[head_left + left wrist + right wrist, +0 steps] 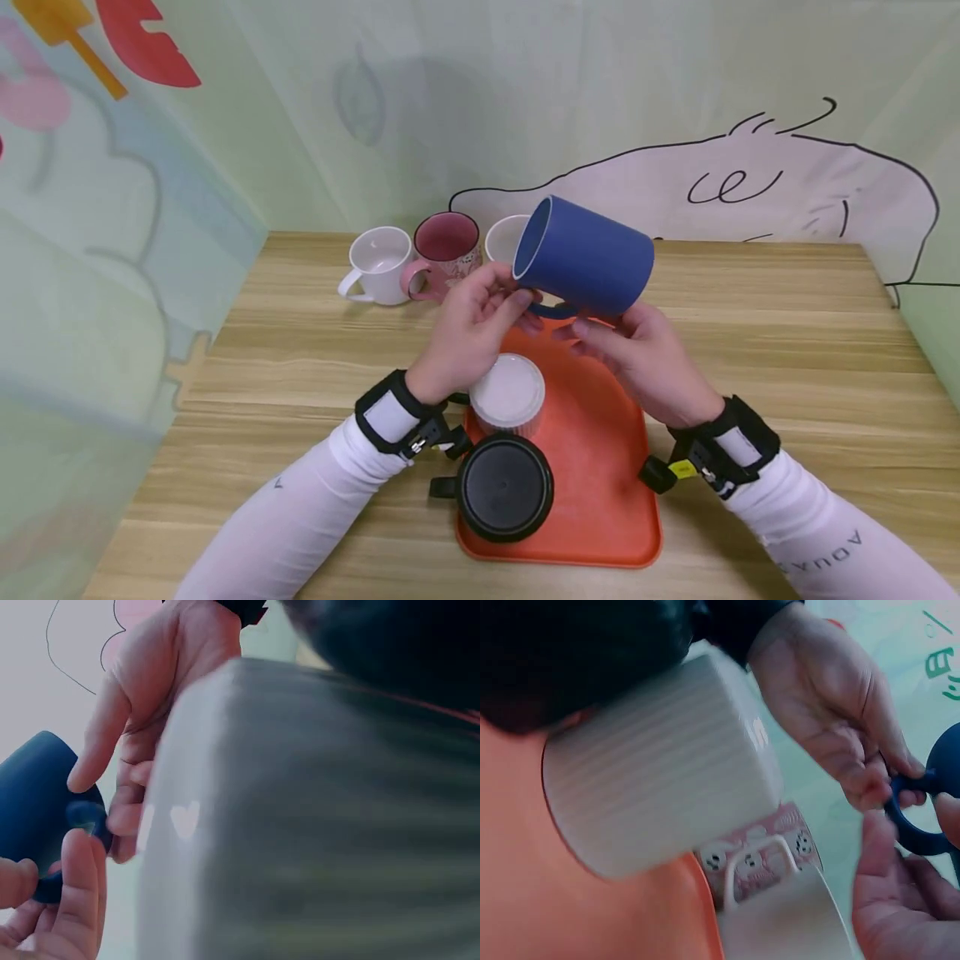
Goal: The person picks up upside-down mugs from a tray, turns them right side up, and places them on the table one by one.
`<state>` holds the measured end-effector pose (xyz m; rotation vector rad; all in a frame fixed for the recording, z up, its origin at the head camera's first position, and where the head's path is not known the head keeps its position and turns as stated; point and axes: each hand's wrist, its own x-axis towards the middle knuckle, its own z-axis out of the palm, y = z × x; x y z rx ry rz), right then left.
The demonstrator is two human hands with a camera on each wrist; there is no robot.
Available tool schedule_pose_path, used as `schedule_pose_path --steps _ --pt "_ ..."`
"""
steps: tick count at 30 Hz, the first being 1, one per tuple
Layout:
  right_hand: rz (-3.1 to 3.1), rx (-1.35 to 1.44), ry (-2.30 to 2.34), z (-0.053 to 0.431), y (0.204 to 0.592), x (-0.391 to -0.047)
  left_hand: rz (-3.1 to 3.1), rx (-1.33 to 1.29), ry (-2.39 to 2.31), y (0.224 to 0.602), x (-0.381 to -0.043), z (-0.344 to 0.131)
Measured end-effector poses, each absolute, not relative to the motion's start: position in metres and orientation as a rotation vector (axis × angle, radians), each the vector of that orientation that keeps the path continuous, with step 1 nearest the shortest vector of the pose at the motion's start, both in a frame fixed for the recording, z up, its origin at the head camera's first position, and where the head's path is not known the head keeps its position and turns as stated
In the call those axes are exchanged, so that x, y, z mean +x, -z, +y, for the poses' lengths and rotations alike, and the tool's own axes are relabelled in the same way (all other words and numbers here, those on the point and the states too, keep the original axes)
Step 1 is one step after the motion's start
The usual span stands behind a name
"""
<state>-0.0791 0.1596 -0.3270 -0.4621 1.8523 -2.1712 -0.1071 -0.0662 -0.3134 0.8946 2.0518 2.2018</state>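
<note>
A blue mug (588, 254) is tilted above the tray, its opening toward the left and its handle (553, 311) pointing down. My left hand (468, 329) pinches that handle near the rim. Under the mug's base, my right hand (648, 358) has loosely extended fingers close to the handle; whether they bear weight cannot be told. The right wrist view shows the ring of the blue handle (919, 840) between both hands. In the left wrist view the blue mug (30, 795) is partly behind fingers. Its inside is mostly hidden.
On the red-orange tray (600, 475) stand an upturned white ribbed mug (508, 390) and an upturned black mug (506, 487), close to my left wrist. Behind, by the wall, are a white mug (381, 262), a pink mug (447, 242) and another white mug (504, 237), partly covered.
</note>
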Motion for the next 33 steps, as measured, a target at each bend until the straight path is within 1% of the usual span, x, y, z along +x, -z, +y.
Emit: schedule_pose_path --steps 6,12,24,33 --pt "1.607 -0.392 2.369 0.154 0.327 -0.079 1.993 0.892 -2.214 0.312 -0.106 -0.064" --pt "1.530 -0.380 2.441 0.151 0.328 -0.078 1.990 0.875 -2.210 0.311 -0.105 -0.065" --pt "1.591 -0.566 2.431 0.152 0.331 -0.078 2.030 0.884 -2.125 0.307 -0.104 -0.068" --pt "1.718 -0.613 2.416 0.162 0.329 -0.082 2.157 0.928 -2.042 0.303 -0.106 -0.078"
